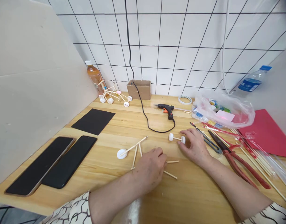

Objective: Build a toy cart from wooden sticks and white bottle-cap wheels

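My left hand [152, 165] is closed over a frame of thin wooden sticks [134, 157], low on the wooden table. A round white wheel [122, 153] sits at the frame's far left end, and two stick ends poke out right of the hand. The fingers' exact grip is hidden behind the back of the hand. My right hand [195, 146] has its thumb and forefinger around the right wheel of a small pair of white wheels on a stick axle [177, 138]. Behind them lies a black hot glue gun [166, 109].
A finished-looking stick vehicle [110, 95] stands by a tea bottle [94, 74] and cardboard box [139, 90]. Two phones [70, 161] and black card [93, 120] lie left. Right are a knife [209, 140], red-handled pliers [236, 161], skewers [257, 158] and a plastic bag [245, 113].
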Demonstrator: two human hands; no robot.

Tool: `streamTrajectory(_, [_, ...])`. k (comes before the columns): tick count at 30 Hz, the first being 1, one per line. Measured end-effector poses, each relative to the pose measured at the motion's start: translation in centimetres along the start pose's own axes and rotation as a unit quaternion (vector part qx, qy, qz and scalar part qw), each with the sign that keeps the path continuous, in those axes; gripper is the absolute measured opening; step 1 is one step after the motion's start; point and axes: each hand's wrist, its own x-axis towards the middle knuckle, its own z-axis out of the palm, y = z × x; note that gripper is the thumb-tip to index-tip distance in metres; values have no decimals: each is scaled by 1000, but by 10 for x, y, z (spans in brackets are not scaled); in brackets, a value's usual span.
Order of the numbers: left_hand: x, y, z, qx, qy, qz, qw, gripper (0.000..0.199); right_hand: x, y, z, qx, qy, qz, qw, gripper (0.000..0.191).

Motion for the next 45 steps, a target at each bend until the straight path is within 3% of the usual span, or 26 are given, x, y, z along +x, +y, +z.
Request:
streamTrajectory(4, [1,-1,1,21,-10,8,1000,22,-1,-3,0,-10,29,-37,999,29])
streamTrajectory(20, [1,0,1,43,-42,15,998,18,0,-6,1,22,-13,-49,998,27])
streamTrajectory(32, [-4,1,-13,-10,-59,11,998,18,0,-8,-1,31,-35,-58,997,22])
streamTrajectory(45, [-4,4,-5,98,-92,75,988,12,0,-8,0,25,-31,-75,996,20])
